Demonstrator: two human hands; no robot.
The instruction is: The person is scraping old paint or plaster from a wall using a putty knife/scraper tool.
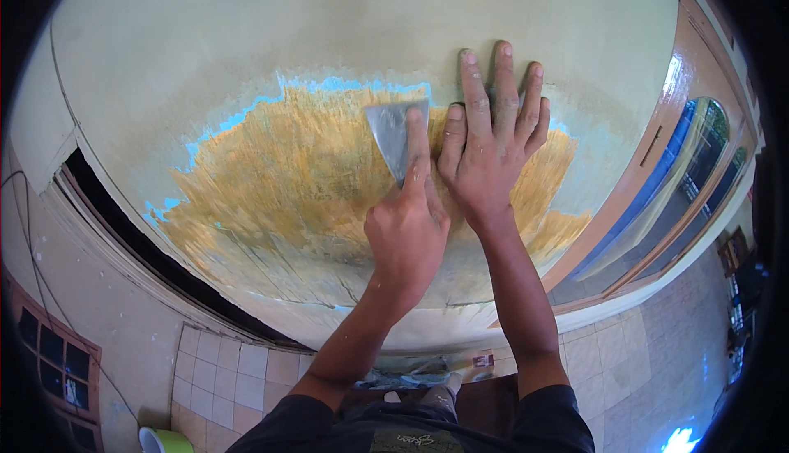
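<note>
Toward the wall's (345, 9) left edge, beside the dark gap (164, 248), the pale coat is intact, judging by its even colour; a ragged blue fringe (234, 118) borders the stripped patch (279, 157). That brown-yellow patch spans much of the wall's middle and lower part, so a good share looks done. Left over are the fringe, greyish streaks near the lower edge, and the coat above.

The scraper (391, 137) sits in the patch's upper middle, just under the fringe. Its broad end faces the wall's upper edge; its long axis runs nearly straight up, leaning slightly left. The left hand (407, 235) grips it, index finger along the blade. Right of it, the right hand (491, 153) lies spread on the wall, holding nothing visible. Farther right, coat remains toward the door (667, 128).
</note>
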